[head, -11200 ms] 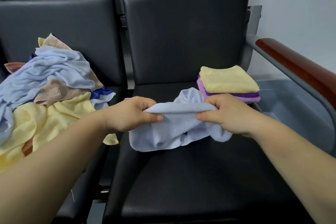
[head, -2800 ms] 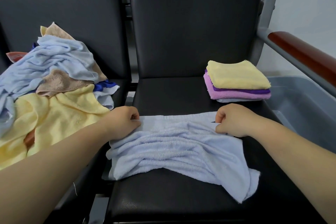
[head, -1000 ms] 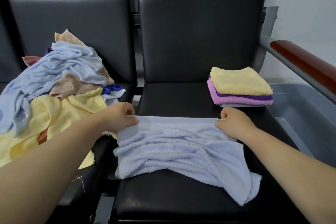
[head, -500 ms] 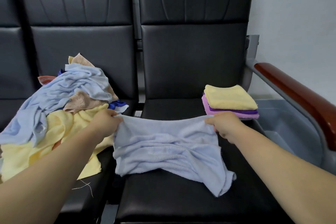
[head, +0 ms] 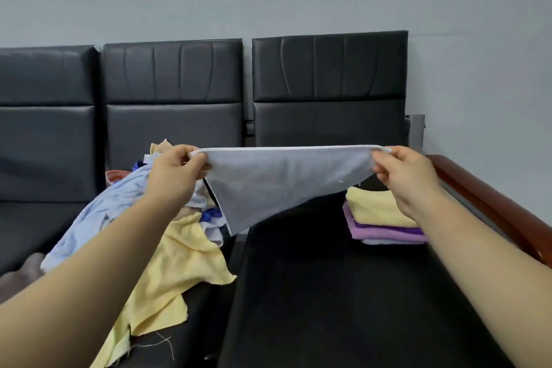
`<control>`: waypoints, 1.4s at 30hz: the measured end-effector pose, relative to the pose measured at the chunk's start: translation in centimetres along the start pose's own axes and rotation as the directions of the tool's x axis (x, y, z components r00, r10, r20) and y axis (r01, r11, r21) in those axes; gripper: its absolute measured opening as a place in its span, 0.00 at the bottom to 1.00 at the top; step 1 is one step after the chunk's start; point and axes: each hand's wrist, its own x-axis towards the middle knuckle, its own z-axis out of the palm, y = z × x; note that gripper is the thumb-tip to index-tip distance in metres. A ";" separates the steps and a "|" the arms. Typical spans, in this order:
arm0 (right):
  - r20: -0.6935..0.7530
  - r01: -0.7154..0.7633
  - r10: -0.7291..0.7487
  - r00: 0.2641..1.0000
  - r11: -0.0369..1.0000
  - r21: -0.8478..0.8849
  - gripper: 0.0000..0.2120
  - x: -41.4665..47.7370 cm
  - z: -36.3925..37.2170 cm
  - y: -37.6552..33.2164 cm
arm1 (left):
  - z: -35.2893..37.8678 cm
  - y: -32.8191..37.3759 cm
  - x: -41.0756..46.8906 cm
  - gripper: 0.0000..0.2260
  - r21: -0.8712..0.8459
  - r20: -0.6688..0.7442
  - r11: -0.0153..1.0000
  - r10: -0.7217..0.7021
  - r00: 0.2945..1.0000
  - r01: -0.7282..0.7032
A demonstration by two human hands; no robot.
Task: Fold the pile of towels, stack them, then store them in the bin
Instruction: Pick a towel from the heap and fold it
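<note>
Pinching towel (head: 277, 185) (left hand (head: 174, 178), right hand (head: 404, 178)).

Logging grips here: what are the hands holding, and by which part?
The light blue towel, left hand and right hand each pinching a top corner.

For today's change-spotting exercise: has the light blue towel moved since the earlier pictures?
Yes, upward. The light blue towel lay on the black seat; now it hangs stretched above that seat.
</note>
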 end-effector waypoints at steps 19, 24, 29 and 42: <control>0.301 -0.150 0.496 0.814 0.681 -0.717 0.09 -5.7 -1.0 13.1 | 2.0 -11.2 -8.8 0.07 0.356 0.372 0.825 -0.556 0.743 0.440; 0.271 -0.312 0.576 0.771 0.713 -0.628 0.08 -6.6 -0.7 12.8 | 2.1 -12.0 -9.6 0.07 0.442 0.377 0.755 -0.646 0.663 0.484; 0.363 -0.104 0.404 0.840 0.776 -0.622 0.15 -7.6 0.7 13.8 | 3.2 -12.9 -9.7 0.09 0.343 0.332 0.781 -0.620 0.711 0.521; 0.212 -0.128 0.451 0.867 0.612 -0.781 0.15 -4.8 -0.2 14.8 | 7.1 -13.8 -8.7 0.09 0.405 0.247 0.846 -0.467 0.849 0.348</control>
